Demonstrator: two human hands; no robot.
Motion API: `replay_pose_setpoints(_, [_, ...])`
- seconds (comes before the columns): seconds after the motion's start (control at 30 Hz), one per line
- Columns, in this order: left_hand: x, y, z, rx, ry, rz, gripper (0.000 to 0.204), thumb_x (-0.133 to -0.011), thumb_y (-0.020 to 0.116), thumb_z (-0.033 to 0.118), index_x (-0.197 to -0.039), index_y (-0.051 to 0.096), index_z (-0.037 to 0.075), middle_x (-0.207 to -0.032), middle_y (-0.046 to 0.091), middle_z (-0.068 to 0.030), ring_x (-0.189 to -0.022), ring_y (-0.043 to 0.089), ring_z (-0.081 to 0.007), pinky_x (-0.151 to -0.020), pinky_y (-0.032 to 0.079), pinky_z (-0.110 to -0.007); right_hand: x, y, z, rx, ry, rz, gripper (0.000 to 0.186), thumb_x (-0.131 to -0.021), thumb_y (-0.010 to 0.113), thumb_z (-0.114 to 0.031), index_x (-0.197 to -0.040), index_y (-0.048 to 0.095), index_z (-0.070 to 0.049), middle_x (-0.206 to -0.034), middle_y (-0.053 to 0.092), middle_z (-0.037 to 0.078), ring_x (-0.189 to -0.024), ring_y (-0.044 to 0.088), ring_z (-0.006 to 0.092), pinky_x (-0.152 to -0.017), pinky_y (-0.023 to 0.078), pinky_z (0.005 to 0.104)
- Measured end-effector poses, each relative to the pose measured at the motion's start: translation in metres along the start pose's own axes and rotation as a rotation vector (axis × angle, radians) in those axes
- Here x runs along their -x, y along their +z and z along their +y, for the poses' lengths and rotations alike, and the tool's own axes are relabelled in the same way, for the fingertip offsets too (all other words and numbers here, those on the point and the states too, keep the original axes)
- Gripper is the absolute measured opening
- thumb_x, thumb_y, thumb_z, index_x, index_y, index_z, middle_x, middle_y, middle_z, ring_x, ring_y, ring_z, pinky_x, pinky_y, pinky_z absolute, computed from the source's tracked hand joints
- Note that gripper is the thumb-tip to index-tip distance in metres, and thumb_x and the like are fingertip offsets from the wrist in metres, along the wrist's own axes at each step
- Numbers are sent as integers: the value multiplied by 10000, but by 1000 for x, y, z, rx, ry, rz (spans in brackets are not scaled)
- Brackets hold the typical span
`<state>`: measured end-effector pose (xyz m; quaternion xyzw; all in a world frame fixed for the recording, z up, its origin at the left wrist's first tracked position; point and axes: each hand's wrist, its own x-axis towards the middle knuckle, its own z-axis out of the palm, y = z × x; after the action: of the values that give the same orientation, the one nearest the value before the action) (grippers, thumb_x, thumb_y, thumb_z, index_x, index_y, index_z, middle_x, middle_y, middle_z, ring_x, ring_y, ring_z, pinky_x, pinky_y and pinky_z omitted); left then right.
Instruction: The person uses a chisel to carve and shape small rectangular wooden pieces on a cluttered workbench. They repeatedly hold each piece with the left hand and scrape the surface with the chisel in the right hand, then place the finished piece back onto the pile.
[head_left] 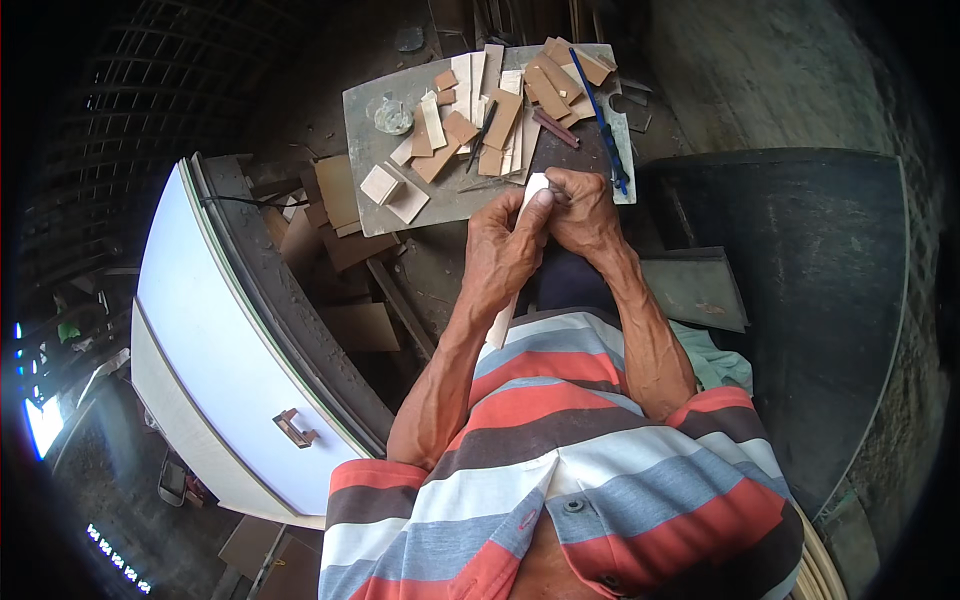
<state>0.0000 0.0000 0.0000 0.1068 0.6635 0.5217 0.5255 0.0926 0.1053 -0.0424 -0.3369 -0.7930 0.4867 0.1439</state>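
Note:
A narrow pale wooden strip (503,325) slants up from near my lap. Its rounded far end shows under the thumb of my left hand (503,238), which is closed around it. My right hand (587,212) is curled into a fist against that far end, touching the left thumb. Whatever lies inside the right fingers is hidden. Just beyond both hands is a small worktable (440,205) with loose wood pieces (505,115), a blue pen-like tool (605,125) and a short reddish-brown stick (556,129).
A clear dish (393,116) and small pale blocks (380,184) sit on the table's left side. A white panel (230,330) with a small metal-looking fitting (294,428) stands at my left. Wood scraps (360,327) lie below it. Large dark boards (790,290) lean at my right.

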Motion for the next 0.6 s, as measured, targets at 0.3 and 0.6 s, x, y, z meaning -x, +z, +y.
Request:
replay_pose_setpoints(0.3, [-4, 1, -10, -5, 20, 25, 311, -961, 615, 344, -911, 630, 37, -621, 508, 19, -452, 413, -51, -393, 301, -217, -3, 1, 1, 57, -61, 27, 101, -753, 696, -141, -777, 646, -56, -667, 654, 153, -650, 681, 328, -558, 508, 388])
replay_pose_setpoints(0.6, [-11, 0, -13, -29, 9, 21, 340, -953, 624, 360, -821, 603, 47, -617, 495, 21, -465, 404, -44, -404, 296, -213, -6, 7, 13, -60, -91, 20, 78, -747, 683, -104, -807, 659, -60, -686, 669, 147, -666, 688, 326, -560, 508, 387])
